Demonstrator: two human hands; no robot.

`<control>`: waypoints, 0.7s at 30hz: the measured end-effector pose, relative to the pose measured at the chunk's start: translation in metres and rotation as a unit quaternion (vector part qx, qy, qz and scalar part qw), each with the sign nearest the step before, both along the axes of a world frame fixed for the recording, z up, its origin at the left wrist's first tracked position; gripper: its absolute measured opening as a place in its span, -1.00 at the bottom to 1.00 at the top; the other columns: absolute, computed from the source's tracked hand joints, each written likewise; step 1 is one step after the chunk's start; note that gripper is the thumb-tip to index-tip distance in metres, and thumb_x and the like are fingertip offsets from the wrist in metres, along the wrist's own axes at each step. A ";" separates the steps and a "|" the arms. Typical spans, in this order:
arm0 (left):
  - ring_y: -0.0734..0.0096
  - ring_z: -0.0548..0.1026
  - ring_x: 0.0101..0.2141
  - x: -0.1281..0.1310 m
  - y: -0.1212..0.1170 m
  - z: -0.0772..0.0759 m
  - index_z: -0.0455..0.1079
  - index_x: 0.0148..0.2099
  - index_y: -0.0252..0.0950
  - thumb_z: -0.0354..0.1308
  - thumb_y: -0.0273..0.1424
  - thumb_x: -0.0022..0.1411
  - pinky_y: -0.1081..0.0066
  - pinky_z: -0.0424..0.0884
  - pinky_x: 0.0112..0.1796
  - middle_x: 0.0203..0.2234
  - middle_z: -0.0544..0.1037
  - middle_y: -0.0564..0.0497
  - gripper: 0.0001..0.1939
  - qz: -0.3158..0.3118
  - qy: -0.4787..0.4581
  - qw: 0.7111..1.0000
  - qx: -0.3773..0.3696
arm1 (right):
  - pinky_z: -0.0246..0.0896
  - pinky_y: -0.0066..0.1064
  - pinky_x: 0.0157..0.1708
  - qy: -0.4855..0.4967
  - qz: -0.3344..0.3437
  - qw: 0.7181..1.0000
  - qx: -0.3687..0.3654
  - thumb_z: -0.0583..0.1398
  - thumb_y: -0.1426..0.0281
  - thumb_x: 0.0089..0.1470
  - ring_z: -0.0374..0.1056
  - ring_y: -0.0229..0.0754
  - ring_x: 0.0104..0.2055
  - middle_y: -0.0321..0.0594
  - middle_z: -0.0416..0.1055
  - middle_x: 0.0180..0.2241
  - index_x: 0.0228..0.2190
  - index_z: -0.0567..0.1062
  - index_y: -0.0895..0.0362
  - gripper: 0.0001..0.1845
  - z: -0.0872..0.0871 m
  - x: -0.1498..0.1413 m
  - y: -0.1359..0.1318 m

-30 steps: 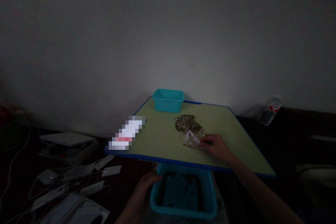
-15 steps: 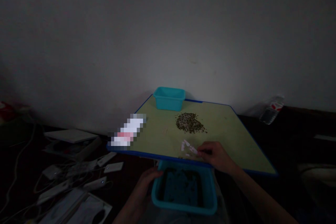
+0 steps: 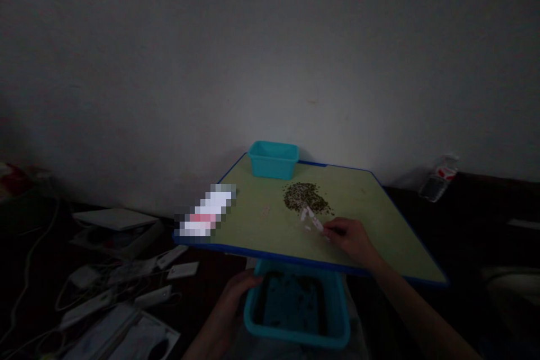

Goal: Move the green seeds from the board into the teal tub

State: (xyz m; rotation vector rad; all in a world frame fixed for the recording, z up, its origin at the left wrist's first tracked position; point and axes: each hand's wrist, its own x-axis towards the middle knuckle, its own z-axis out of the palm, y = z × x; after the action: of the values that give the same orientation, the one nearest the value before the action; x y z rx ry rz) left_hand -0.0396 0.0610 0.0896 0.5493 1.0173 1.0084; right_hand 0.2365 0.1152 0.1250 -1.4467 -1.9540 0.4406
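My right hand (image 3: 348, 237) is over the right front of the board, its fingers pinched on a thin piece with white patches (image 3: 314, 220), perhaps see-through plastic. The piece's far end is close to the near edge of a pile of small brown and pale grains (image 3: 304, 197); whether it touches them I cannot tell. Below the board's front edge, my left hand (image 3: 240, 287) grips the left side of a blue plastic basin (image 3: 297, 335) at my lap. Dark bits lie along the basin's inner edges and floor.
The pale board (image 3: 248, 225) has a blue rim. At its back stands a second blue basin (image 3: 273, 166); a blurred-out bright phone-like shape (image 3: 206, 214) lies at left. White cables and power strips (image 3: 154, 295) crowd the lower left. A plastic bottle (image 3: 439, 180) lies at right.
My right hand has moved away from the board's front edge, carrying the white-patched piece up toward the grain pile. My left hand still holds the lower basin.
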 end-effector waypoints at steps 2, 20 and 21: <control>0.27 0.52 -0.50 0.000 0.000 0.001 0.50 -0.43 -0.28 0.18 -0.45 -0.09 0.36 0.39 -0.43 -0.55 0.62 0.02 -0.89 -0.010 -0.009 1.000 0.005 | 0.12 -0.47 -0.44 -0.014 -0.024 0.999 0.020 0.13 0.33 -0.01 0.33 -0.25 -0.44 -0.25 0.46 -0.44 -0.37 0.55 0.11 -0.78 -0.002 0.004 0.006; 0.18 0.54 -0.45 -0.005 0.003 -0.004 0.49 -0.40 -0.30 0.19 -0.44 -0.10 0.26 0.40 -0.36 -0.52 0.63 -0.02 -0.87 -0.015 -0.013 1.000 -0.008 | 0.11 -0.43 -0.38 -0.117 -0.073 0.990 0.037 0.11 0.34 -0.04 0.36 -0.16 -0.39 -0.18 0.50 -0.40 -0.37 0.57 0.08 -0.75 0.004 0.025 0.047; 0.17 0.54 -0.44 -0.004 0.003 -0.003 0.49 -0.38 -0.31 0.19 -0.43 -0.10 0.25 0.40 -0.36 -0.51 0.63 -0.03 -0.85 -0.016 -0.007 1.000 -0.011 | 0.11 -0.43 -0.39 -0.118 -0.065 0.990 0.036 0.11 0.33 -0.04 0.36 -0.17 -0.39 -0.18 0.50 -0.41 -0.37 0.57 0.08 -0.75 0.006 0.027 0.049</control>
State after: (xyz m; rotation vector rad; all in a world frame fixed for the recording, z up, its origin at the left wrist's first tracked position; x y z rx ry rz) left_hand -0.0440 0.0642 0.0866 0.5386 1.0022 0.9705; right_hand 0.2634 0.1645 0.1306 -1.6290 -2.0189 0.1442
